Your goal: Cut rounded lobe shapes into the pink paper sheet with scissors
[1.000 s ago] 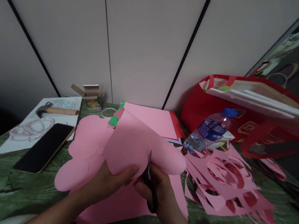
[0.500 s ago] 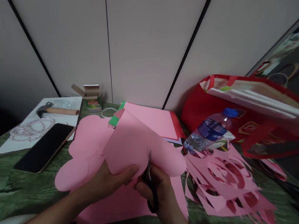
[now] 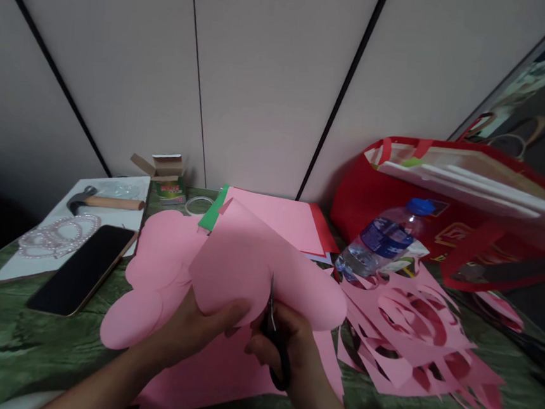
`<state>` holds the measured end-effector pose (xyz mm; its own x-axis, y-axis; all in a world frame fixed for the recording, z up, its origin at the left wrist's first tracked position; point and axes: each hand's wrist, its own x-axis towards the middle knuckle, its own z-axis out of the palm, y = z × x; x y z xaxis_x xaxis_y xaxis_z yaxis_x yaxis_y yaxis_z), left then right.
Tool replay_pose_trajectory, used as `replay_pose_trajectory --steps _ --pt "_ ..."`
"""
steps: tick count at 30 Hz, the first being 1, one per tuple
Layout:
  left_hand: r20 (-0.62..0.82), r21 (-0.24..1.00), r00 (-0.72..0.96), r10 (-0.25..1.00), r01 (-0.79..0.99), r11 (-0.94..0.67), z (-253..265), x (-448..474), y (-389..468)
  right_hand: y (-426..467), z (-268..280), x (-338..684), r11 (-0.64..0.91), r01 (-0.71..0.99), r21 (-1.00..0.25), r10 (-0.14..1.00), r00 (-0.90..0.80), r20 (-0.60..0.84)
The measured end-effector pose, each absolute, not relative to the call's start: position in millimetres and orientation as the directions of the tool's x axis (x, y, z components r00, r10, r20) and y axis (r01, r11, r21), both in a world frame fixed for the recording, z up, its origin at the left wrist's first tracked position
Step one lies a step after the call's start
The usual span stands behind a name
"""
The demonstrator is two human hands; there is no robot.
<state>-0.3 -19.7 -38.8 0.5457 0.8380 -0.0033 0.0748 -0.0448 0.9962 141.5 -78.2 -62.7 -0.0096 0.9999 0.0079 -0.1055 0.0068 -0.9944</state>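
A sheet of pink paper point(image 3: 236, 258) is pinched by its near edge between the thumb and fingers of my left hand point(image 3: 209, 323). My right hand point(image 3: 289, 346) grips a pair of black-handled scissors point(image 3: 272, 319), whose blades point away from me into the sheet. To the right of the blades the paper point(image 3: 310, 294) bulges in a curved flap. Beneath both hands lies another pink sheet point(image 3: 219, 378). Rounded pink paper cut-outs point(image 3: 163, 252) are piled to the left, partly hidden by the sheet I hold.
Pink paper scraps point(image 3: 414, 331) heap at the right, beside a tilted water bottle point(image 3: 379, 239) and a red bag point(image 3: 364, 187). Left are a phone point(image 3: 83, 270), a hammer point(image 3: 110, 203), bead strings point(image 3: 60, 237) and a small opened box point(image 3: 169, 186). Coloured paper point(image 3: 276, 214) is stacked behind.
The flap right of the blades has swung slightly outward and down to the right. Both hands stay in nearly the same place, still holding paper and scissors.
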Motion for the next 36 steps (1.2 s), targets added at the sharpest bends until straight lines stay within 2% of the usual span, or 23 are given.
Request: replay_pose_trajectory --steps 12,20,28,33,36 --pt "0.007 0.992 0.478 0.878 0.109 -0.067 -42 -2 -19 -78 -69 144 -0.070 -0.108 -0.992 0.998 -0.009 -0.069" --pt "0.070 0.995 0.424 0.903 0.033 -0.093 -40 4 -19 -77 -70 139 -0.063 -0.119 -0.991 0.997 0.040 -0.068" --pt "0.008 0.989 0.431 0.902 0.129 -0.070 -33 8 -23 -71 -73 145 0.055 0.123 -0.991 0.969 0.235 0.083" --pt "-0.005 0.992 0.454 0.891 0.117 -0.054 -33 11 -22 -71 -61 145 0.013 -0.160 -0.987 0.999 -0.048 0.021" --pt "-0.006 0.990 0.435 0.901 0.129 -0.056 -36 12 -22 -71 -60 145 0.028 -0.205 -0.978 0.996 -0.077 0.044"
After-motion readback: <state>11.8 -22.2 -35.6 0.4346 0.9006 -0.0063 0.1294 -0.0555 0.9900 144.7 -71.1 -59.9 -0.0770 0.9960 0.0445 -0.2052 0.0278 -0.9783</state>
